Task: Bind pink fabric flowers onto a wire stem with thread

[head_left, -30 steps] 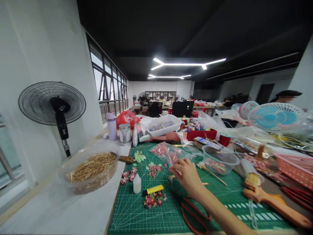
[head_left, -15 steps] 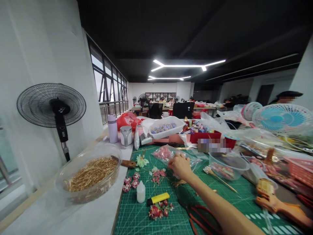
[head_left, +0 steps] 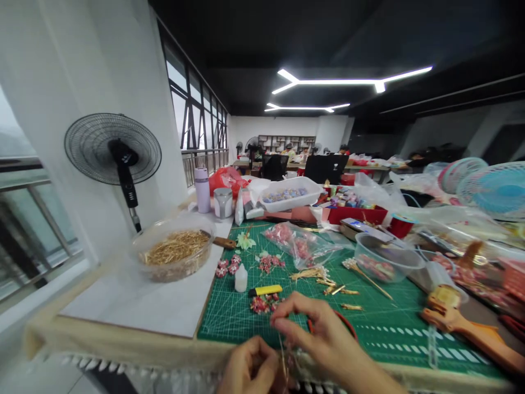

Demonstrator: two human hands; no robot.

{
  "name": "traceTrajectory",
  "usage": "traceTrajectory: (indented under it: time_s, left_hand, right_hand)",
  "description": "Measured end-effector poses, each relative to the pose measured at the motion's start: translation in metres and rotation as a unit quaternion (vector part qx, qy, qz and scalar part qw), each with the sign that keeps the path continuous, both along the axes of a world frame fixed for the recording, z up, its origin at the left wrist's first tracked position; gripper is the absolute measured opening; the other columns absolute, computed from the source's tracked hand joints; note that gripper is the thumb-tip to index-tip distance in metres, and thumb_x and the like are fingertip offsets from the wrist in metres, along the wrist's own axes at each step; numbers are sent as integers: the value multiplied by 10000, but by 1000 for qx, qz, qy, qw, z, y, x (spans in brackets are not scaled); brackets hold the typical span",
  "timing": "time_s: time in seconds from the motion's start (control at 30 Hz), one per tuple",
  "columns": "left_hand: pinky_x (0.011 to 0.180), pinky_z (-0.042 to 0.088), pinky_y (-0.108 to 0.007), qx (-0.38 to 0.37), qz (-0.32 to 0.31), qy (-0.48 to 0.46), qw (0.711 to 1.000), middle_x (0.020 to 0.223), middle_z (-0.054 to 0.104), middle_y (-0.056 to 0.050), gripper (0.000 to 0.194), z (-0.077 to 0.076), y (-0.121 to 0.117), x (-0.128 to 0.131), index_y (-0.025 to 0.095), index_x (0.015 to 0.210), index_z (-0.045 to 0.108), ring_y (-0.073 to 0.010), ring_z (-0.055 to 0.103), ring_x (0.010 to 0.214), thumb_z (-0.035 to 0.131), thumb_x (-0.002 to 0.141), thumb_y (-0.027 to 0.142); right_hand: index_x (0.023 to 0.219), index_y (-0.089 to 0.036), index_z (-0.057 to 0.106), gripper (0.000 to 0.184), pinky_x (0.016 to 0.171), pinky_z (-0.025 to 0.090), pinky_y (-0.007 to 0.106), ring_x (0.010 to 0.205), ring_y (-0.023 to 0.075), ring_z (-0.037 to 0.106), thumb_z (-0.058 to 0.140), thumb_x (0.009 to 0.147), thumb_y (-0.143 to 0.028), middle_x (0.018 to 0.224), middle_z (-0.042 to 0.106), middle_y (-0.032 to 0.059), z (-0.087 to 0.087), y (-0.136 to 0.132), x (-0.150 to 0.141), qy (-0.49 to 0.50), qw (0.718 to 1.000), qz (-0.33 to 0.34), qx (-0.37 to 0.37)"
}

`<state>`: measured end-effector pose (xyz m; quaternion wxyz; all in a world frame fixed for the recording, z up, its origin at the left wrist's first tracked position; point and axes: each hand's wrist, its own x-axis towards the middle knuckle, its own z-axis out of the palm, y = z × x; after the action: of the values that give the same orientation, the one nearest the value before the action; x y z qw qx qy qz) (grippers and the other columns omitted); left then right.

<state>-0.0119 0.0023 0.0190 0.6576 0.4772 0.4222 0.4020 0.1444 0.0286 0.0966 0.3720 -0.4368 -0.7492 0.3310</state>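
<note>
Both hands meet at the bottom middle, over the near edge of the green cutting mat [head_left: 381, 323]. My left hand [head_left: 246, 369] is closed in a pinch. My right hand [head_left: 318, 334] is also pinched, its fingertips touching the left hand's. Between them runs a thin golden stem piece [head_left: 282, 355] with something small and pink on it; it is too blurred to name further. Just beyond the fingers lie a cluster of red flowers [head_left: 262, 303] and red-handled scissors [head_left: 342, 323], partly hidden by my right hand.
On the mat lie a yellow utility knife [head_left: 266, 290], a small white glue bottle [head_left: 241, 279], pink flower clusters [head_left: 270, 262], golden stems [head_left: 314, 273] and a bag of pink pieces [head_left: 295, 246]. A bowl of straw [head_left: 176, 254] stands left, a clear bowl [head_left: 385, 257] and glue gun [head_left: 455, 317] right. A black fan [head_left: 112, 150] stands at the wall.
My right hand has drawn back from the bag of pink pieces to the mat's near edge. My left hand has come into view and joined it. The camera has tilted down and shifted.
</note>
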Motion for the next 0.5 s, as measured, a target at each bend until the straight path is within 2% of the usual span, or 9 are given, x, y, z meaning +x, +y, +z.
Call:
traceTrajectory:
  time_s: [0.1,0.23,0.3,0.37,0.5]
  left_hand:
    - [498,388,-211,-6,-34,-61,998,568,646,1,575,0,-4,9,159,731,529,-95,545,485,623,623,716]
    - [549,436,-234,-114,-48,-145,982,623,701,-46,515,-4,-17,17,145,757,553,-128,623,528,742,589,593]
    - [516,420,-223,-157,-34,-181,970,566,690,-49,455,-5,-21,20,143,713,552,-127,619,486,773,562,511]
    - [467,379,-198,-182,-20,-201,962,469,630,-7,396,-5,-23,23,151,661,535,-93,560,411,774,530,438]
    - [391,230,-154,-194,-65,-193,960,433,509,80,380,0,-24,22,151,645,524,-11,380,345,763,509,414]
  right_hand:
    - [811,-208,607,117,719,434,344,785,201,596,501,861,-222,796,661,33,-17,-26,-1,-101,994,5,42]
    - [785,-214,529,124,655,406,306,706,182,580,472,869,-144,736,646,11,-32,-34,9,-195,972,0,131]
    - [778,-222,496,135,626,391,285,657,168,573,471,872,-128,704,644,-8,-36,-35,13,-205,964,1,170]
    - [780,-229,479,148,608,388,272,636,163,569,459,877,-120,690,645,-19,-39,-37,16,-201,961,5,192]
    - [793,-234,505,145,604,399,266,644,165,568,450,872,-126,699,652,-11,-48,-40,20,-172,965,7,196]
